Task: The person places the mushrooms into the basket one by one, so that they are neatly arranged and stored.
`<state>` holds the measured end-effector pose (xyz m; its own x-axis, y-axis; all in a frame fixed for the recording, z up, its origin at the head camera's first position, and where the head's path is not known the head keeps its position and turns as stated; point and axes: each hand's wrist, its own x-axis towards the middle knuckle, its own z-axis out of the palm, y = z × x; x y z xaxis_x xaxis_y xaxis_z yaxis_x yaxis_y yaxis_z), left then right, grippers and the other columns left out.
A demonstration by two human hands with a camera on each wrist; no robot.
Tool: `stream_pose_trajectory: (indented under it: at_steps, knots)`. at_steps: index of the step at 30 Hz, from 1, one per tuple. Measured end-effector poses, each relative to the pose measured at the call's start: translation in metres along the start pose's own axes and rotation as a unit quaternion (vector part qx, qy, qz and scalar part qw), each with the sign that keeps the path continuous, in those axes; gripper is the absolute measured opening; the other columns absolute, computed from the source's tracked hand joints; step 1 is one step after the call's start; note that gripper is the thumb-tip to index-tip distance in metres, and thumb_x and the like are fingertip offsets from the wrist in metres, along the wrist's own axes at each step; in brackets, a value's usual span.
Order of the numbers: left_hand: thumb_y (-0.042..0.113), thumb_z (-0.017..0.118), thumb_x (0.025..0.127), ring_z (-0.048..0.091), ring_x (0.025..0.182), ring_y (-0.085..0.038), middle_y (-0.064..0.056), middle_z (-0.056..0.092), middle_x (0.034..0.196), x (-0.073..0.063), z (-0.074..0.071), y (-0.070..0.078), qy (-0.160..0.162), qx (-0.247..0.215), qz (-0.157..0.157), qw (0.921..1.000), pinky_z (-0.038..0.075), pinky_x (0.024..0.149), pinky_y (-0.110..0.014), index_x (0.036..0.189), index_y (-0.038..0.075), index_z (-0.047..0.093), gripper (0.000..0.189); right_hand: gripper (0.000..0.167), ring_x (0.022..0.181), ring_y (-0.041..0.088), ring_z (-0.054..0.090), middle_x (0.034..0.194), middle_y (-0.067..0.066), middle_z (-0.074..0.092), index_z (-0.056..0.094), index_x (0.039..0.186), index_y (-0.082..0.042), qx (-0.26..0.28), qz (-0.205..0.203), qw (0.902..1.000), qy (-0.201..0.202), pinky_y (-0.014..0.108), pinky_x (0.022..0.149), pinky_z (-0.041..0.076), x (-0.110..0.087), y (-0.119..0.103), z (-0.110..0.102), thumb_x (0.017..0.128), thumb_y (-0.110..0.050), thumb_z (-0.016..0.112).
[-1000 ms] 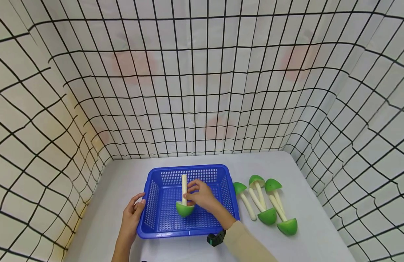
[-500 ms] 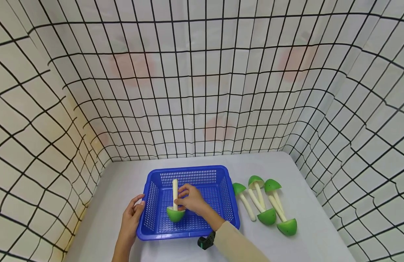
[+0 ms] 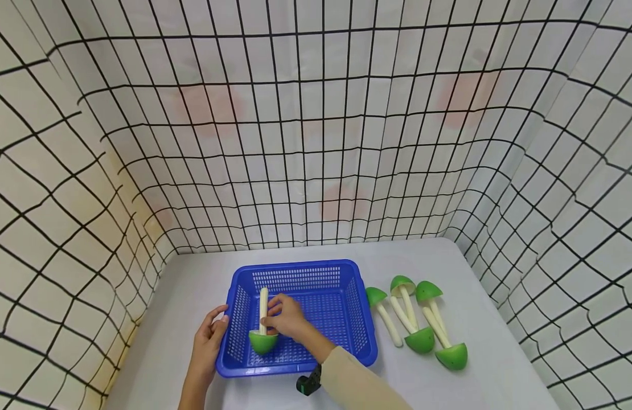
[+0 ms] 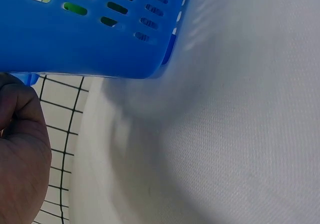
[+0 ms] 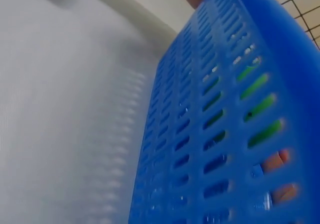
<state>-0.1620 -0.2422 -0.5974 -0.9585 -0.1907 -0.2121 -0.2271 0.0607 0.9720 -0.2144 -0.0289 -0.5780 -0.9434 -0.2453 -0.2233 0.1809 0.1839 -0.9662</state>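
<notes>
My right hand [image 3: 287,318] pinches the white stem of a toy mushroom [image 3: 263,341] inside the blue plastic basket [image 3: 295,373]. That mushroom stands cap down, its stem pointing up, near the basket's left side; whether its green cap touches the basket floor I cannot tell. At the left rim, my left hand [image 3: 208,341] holds the basket's edge between thumb and fingers. In the left wrist view, the left hand [image 4: 22,154] is curled at the rim beneath the slotted basket wall [image 4: 90,44]. Green shows through the slots of the basket wall [image 5: 195,129] in the right wrist view.
Right of the basket, several more green-capped toy mushrooms [image 3: 419,340] lie on the white table [image 3: 480,319], some with stems crossing or side by side. Walls of white cloth with black grid netting [image 3: 316,136] rise at the back and both sides.
My right hand has carried the toy mushroom left and toward me within the basket. The left hand stays at the rim, and the mushrooms on the table lie as before.
</notes>
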Motion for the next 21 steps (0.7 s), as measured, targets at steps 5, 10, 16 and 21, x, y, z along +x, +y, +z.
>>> stream_pose_trajectory:
  at_steps: [5,10,16,21]
  knots:
    - [0.048,0.056,0.104,0.067,0.091,-0.015,-0.009,0.069,0.115,0.000,-0.001,0.001,-0.003,-0.003,-0.004,1.0000,0.059,0.077,-0.027,0.150,0.025,0.048,0.052,0.034,0.070,0.018,0.069,0.093,0.010,0.066,0.060,0.111,0.001,-0.012,0.002,0.9999,0.008,0.031,0.058,0.061,0.002,-0.001,0.007,0.083,0.005,0.080]
    - [0.046,0.056,0.105,0.067,0.091,-0.016,-0.010,0.068,0.114,-0.001,0.000,0.000,-0.005,-0.007,0.000,1.0000,0.059,0.077,-0.027,0.149,0.024,0.049,0.050,0.034,0.069,0.018,0.069,0.092,0.009,0.065,0.060,0.111,0.001,-0.021,0.006,0.9997,0.007,0.031,0.057,0.060,0.004,0.002,0.013,0.083,0.006,0.080]
    - [0.046,0.057,0.105,0.068,0.091,-0.017,-0.008,0.068,0.110,-0.001,-0.001,0.000,-0.003,-0.010,0.007,0.9999,0.060,0.076,-0.028,0.148,0.022,0.049,0.050,0.034,0.070,0.019,0.070,0.091,0.009,0.065,0.060,0.111,0.002,-0.020,0.010,0.9997,0.006,0.031,0.057,0.060,0.007,0.005,0.017,0.083,0.006,0.080]
    - [0.046,0.056,0.105,0.067,0.091,-0.016,-0.009,0.068,0.112,-0.002,0.000,0.001,-0.003,-0.010,0.009,0.9999,0.059,0.077,-0.027,0.149,0.022,0.049,0.051,0.034,0.069,0.020,0.070,0.090,0.009,0.065,0.060,0.111,0.003,-0.006,0.012,0.9999,0.004,0.032,0.057,0.061,0.006,0.005,0.019,0.083,0.008,0.079]
